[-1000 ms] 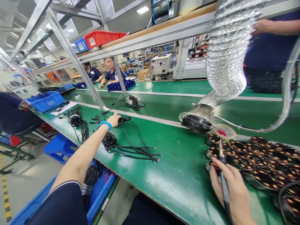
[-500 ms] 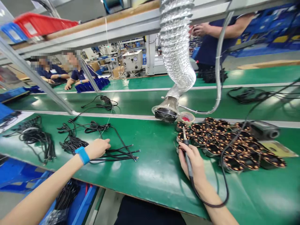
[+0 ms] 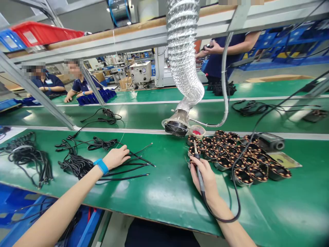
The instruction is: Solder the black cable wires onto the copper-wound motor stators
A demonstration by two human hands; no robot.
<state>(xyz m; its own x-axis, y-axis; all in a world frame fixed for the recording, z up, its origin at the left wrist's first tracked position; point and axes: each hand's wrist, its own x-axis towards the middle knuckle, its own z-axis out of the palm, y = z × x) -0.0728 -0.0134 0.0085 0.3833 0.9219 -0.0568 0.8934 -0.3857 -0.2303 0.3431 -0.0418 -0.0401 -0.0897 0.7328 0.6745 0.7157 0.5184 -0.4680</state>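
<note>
My left hand (image 3: 117, 158), with a blue wristband, is closed over the black cables (image 3: 133, 168). Its fingertips seem to pinch one cable, though the grip itself is partly hidden. A thin pale wire (image 3: 122, 135) runs from the shelf down to this hand. In my right hand (image 3: 205, 176) is a soldering iron (image 3: 199, 171), held like a pen with its tip pointing away from me. The tip is over the near left edge of a cluster of round motor stators (image 3: 232, 152) with copper windings. Whether it touches one, I cannot tell.
A fume duct (image 3: 183, 58) with a black fan hangs above the bench. Beside it stands a small round dish (image 3: 197, 131). Another cable bundle (image 3: 28, 154) lies far left. A grey holder (image 3: 269, 141) sits behind the stators. Co-workers are at the far bench.
My left hand has shifted slightly right and up, and the cable ends under it have fanned out. The right hand keeps its hold on the iron. The whole view has shifted slightly.
</note>
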